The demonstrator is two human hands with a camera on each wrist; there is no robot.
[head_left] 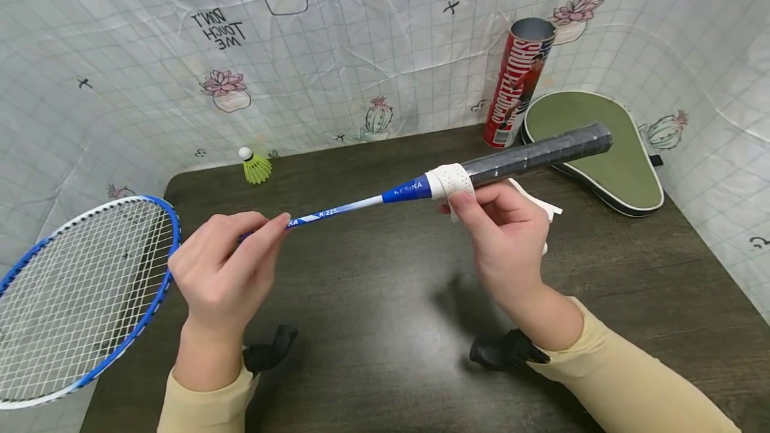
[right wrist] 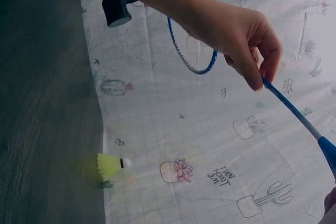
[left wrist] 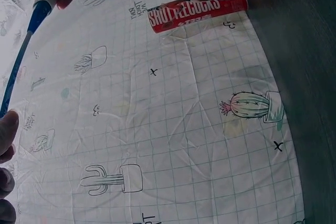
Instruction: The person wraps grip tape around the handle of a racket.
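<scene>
Head view centres on a badminton racket held over the table, its strung head between eight and nine o'clock and its dark handle between two and three. White perforated tape circles the handle's lower end; it looks soft and easily creased. The racket seems light and stiff, the bare shaft probably smooth enough to twist; the shaft and handle offer sounder holds than the strings. Toward nine o'clock, the left hand pinches the shaft between thumb and forefinger. Around three o'clock, the right hand pinches the tape, thumb foremost, its other fingers bent. Farther out, a yellow shuttlecock lies at ten o'clock, a red shuttlecock tube stands at two, and just beside it is a green case.
</scene>
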